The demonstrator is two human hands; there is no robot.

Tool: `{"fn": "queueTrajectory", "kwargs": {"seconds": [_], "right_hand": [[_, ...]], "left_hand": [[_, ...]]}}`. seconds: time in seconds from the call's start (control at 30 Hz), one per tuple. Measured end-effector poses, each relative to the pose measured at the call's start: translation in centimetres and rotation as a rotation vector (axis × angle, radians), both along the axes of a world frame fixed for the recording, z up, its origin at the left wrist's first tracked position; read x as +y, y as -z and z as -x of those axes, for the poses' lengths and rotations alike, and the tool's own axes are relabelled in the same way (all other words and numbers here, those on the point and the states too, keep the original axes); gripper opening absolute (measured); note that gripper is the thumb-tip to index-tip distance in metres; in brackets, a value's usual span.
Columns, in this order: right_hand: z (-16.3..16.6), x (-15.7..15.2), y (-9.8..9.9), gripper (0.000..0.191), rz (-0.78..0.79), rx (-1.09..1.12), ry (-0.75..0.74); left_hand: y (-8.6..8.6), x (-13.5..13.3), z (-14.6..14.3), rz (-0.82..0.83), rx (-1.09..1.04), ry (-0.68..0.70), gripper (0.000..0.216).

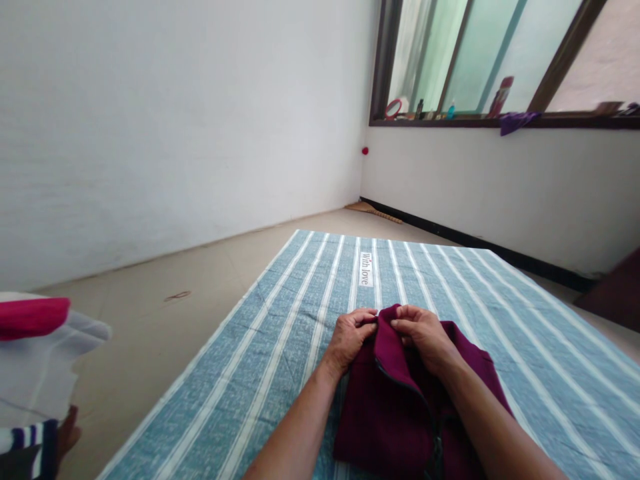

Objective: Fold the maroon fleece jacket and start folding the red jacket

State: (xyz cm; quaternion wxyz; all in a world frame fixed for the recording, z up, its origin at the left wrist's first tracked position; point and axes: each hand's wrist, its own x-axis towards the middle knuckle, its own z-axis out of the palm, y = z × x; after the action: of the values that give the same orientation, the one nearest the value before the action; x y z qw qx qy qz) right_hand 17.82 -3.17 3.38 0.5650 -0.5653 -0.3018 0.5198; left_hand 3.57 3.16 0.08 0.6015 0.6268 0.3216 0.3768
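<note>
A maroon zip-up jacket [380, 427] lies folded on a blue-and-white striped cloth [280, 347], near its front edge. With fingers curled, my left hand [350, 337] pinches the far left edge of the jacket's collar. On the collar's other side, my right hand [423, 333] grips the fabric between thumb and fingers. The collar stands raised between both hands, and a dark zipper [437, 443] runs from it down the front. My right forearm hides part of the jacket's right side.
At the lower left are white and red fabric [35, 317] and part of another person's hand [69, 433]. A broom [375, 211] lies in the wall corner. Bottles and a purple cloth [517, 121] sit on the window sill [470, 123].
</note>
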Motion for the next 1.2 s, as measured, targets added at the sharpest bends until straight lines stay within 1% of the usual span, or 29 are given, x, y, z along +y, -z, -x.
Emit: {"fn": "queueTrajectory", "kwargs": {"seconds": [0.07, 0.23, 0.37, 0.47, 0.6, 0.8, 0.93, 1.03, 1.1, 1.2], "right_hand": [[0.0, 0.0, 0.1, 0.023, -0.001, -0.001, -0.002], [0.0, 0.0, 0.0, 0.024, 0.000, -0.003, 0.001], [0.2, 0.0, -0.1, 0.025, -0.009, -0.003, 0.010], [0.2, 0.0, -0.1, 0.026, -0.018, -0.005, 0.012], [0.1, 0.1, 0.1, 0.030, -0.034, -0.022, 0.025], [0.1, 0.2, 0.4, 0.036, -0.046, -0.096, 0.031], [0.1, 0.4, 0.7, 0.051, -0.063, -0.199, 0.053], [-0.1, 0.7, 1.0, 0.060, -0.086, -0.323, 0.037], [-0.3, 0.8, 0.9, 0.056, -0.097, -0.436, 0.018], [-0.5, 0.5, 0.0, 0.034, -0.114, -0.626, 0.003]], "left_hand": [[0.0, 0.0, 0.0, -0.032, 0.010, 0.015, 0.019], [0.4, 0.2, 0.1, -0.070, 0.124, -0.067, 0.017], [0.9, 0.3, 0.1, -0.080, 0.091, -0.060, 0.016], [1.2, 0.4, -0.1, 0.002, -0.013, -0.022, 0.017], [1.5, 0.5, -0.3, 0.126, -0.099, -0.032, 0.025], [1.7, 0.6, -0.3, 0.166, -0.121, -0.019, 0.026], [1.5, 0.5, -0.4, 0.179, -0.136, -0.018, 0.024], [1.2, 0.4, -0.4, 0.185, -0.134, -0.026, 0.022], [1.1, 0.3, -0.4, 0.187, -0.134, -0.030, 0.020], [1.0, 0.2, -0.4, 0.201, -0.146, -0.037, 0.017]]}}
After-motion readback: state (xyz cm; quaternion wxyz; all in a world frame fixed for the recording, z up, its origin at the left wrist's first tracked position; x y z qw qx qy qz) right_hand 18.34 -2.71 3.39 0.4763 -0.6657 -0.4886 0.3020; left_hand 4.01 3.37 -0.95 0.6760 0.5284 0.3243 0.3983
